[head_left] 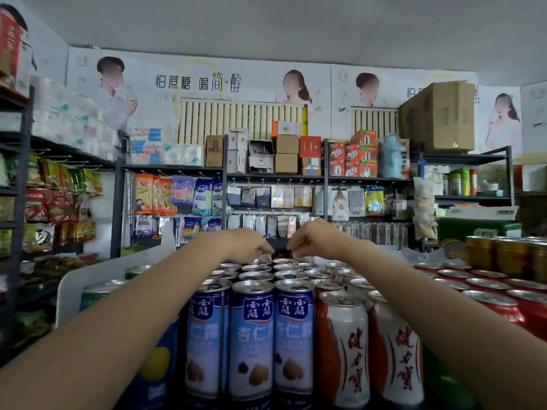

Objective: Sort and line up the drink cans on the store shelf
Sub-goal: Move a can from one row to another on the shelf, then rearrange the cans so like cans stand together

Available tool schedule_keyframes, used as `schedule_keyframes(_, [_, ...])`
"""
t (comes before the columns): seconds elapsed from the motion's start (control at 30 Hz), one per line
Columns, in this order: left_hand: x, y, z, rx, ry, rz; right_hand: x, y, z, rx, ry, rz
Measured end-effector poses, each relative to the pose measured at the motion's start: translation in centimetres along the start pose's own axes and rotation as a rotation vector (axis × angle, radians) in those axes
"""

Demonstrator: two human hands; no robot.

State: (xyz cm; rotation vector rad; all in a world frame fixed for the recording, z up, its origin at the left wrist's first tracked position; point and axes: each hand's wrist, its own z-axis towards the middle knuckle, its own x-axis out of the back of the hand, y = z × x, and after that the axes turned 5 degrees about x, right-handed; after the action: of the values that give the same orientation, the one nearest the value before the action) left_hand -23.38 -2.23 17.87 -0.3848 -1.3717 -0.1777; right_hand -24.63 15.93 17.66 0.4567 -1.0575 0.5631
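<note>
Three rows of tall blue-and-white cans (pixel 251 341) run away from me in the middle of the shelf. Orange-and-white cans (pixel 346 353) stand in rows to their right. Both my arms stretch over the blue rows to the far end. My left hand (pixel 248 244) hangs over the rearmost can tops (pixel 284 261), fingers curled downward. My right hand (pixel 307 239) mirrors it a little to the right, fingertips bent down at the back cans. Whether either hand holds a can is hidden by the fingers and the cans in front.
Red cans (pixel 488 297) fill the shelf at right, gold cans (pixel 509 255) behind them. A white divider panel (pixel 97 276) and green-topped cans (pixel 100 291) sit at left. Dark store racks (pixel 275 176) with hanging packets and boxes stand behind.
</note>
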Motion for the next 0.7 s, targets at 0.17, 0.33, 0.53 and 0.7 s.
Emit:
schedule_keyframes(0.17, [1.6, 0.6, -3.9, -0.027, 0.054, -0.103, 1.9, -2.4, -2.5, 0.060, 0.129, 0.029])
schedule_keyframes(0.33, [1.5, 0.1, -7.5, -0.054, -0.051, -0.213, 2.7, -6.2, -5.2, 0.020, -0.105, 0.210])
schedule_keyframes(0.53, [0.4, -0.2, -10.9, -0.180, -0.088, -0.409, 1.9, -9.1, -7.5, -0.045, -0.233, 0.143])
schedule_keyframes(0.7, [-1.3, 1.6, -11.2, -0.218, 0.049, -0.215, 0.1, -10.6, -8.6, 0.016, -0.110, -0.101])
